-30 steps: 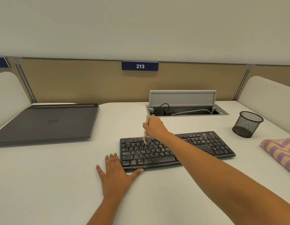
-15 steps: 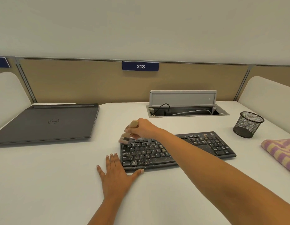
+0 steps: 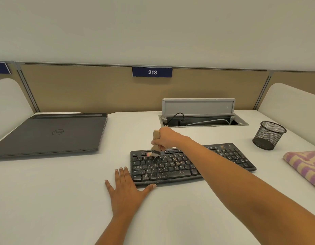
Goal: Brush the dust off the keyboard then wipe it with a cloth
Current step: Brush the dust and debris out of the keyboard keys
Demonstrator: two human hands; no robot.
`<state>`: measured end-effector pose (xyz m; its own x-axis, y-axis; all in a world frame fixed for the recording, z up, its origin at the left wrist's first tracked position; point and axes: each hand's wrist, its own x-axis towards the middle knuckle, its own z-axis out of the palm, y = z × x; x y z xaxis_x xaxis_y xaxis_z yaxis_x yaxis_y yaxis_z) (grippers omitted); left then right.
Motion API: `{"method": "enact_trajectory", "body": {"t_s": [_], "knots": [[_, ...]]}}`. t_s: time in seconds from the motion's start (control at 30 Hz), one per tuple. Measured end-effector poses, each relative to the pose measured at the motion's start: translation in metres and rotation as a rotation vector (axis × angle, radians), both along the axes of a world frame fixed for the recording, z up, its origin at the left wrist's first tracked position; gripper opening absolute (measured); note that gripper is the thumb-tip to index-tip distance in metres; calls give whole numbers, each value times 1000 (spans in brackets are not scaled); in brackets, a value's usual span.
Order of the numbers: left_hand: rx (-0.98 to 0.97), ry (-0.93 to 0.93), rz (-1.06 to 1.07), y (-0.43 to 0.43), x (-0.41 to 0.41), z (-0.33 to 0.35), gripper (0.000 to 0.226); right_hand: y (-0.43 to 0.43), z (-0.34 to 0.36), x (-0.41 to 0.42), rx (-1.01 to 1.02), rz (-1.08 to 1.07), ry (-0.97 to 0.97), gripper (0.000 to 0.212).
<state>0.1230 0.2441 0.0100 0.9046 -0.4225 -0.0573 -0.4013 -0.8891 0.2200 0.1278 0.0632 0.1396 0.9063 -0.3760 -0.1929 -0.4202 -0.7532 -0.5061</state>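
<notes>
A white surface (image 3: pixel 64 200) fills the lower part of the head view, closed at the back by a tan partition panel (image 3: pixel 100 89) that carries a blue plate (image 3: pixel 152 72) reading 213, with a plain pale wall (image 3: pixel 153 29) above it. Rounded white dividers stand at the left (image 3: pixel 6 103) and right (image 3: pixel 291 106) ends. A black keyboard (image 3: pixel 177 167) lies near the middle of the surface, slightly angled, its left and centre keys speckled with pale dust. The right hand (image 3: pixel 166 140) reaches over the keyboard's far edge with its fingers curled round the wooden handle of a small brush (image 3: pixel 155 150), which is held nearly upright with its bristles down on the top-left rows of keys. The left hand (image 3: pixel 126 190) lies flat on the surface with fingers spread, just at the keyboard's front-left corner, the thumb stretched along the front edge. A closed dark laptop (image 3: pixel 52 133) rests at the far left. Behind the keyboard a cable hatch (image 3: pixel 202 122) is sunk into the surface, its grey lid (image 3: pixel 198 106) raised and cables showing inside. A black mesh cup (image 3: pixel 268 136) stands at the right, and nearer the right edge lies a folded purple and yellow striped cloth (image 3: pixel 306 165), well apart from the keyboard.
</notes>
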Motion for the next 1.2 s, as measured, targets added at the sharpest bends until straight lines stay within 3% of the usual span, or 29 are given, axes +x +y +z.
{"method": "enact_trajectory", "body": {"t_s": [0.23, 0.33, 0.47, 0.6, 0.93, 1.07, 1.2], "knots": [[-6, 11, -1, 0, 0, 0, 149, -8, 8, -7, -106, -46, 91, 36], [-4, 10, 0, 0, -1, 1, 148, -10, 9, -5, -155, -69, 88, 31], [0, 6, 0, 0, 0, 1, 148, -10, 9, -4, -106, -164, -19, 18], [2, 8, -1, 0, -1, 1, 147, -7, -4, -7, -46, -234, -169, 29], [6, 16, -4, 0, -1, 2, 145, -6, -16, -19, -54, -219, -184, 33], [2, 19, -2, 0, -1, 2, 150, -10, -12, -17, 17, -272, -298, 25], [0, 15, 1, 0, -1, 2, 146, -10, -21, -20, 73, -282, -347, 29]]}}
